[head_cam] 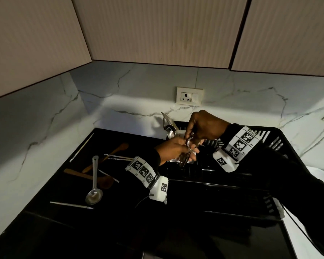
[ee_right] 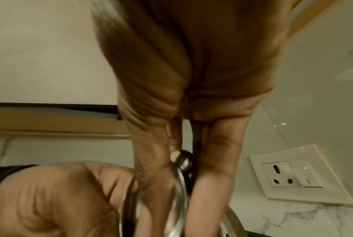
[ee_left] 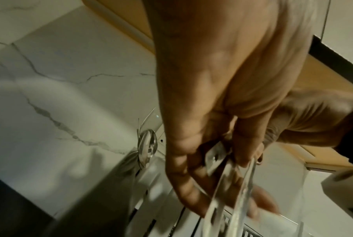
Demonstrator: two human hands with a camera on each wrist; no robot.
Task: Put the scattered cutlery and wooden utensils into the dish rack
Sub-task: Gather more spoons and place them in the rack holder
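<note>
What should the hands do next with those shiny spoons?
Probably lower the metal spoons, held by both the left hand and right hand, into the white cutlery holder of the dish rack, where other spoons already stand.

The head view is dim, lit by a soft band of light falling across the white veined marble wall (head_cam: pixel 120 101) from the upper right. The glossy black countertop (head_cam: pixel 45 212) swallows detail, and only the steel ladle with its round bowl (head_cam: pixel 94 186) catches a glint. Straight cabinet edges bow toward the frame borders. Both wrist views are warmer, yellowish and smeared: the shiny metal spoons (ee_left: pixel 228 189) streak with motion blur, and the white wall socket plate (ee_right: pixel 293 174) stays fairly sharp
</note>
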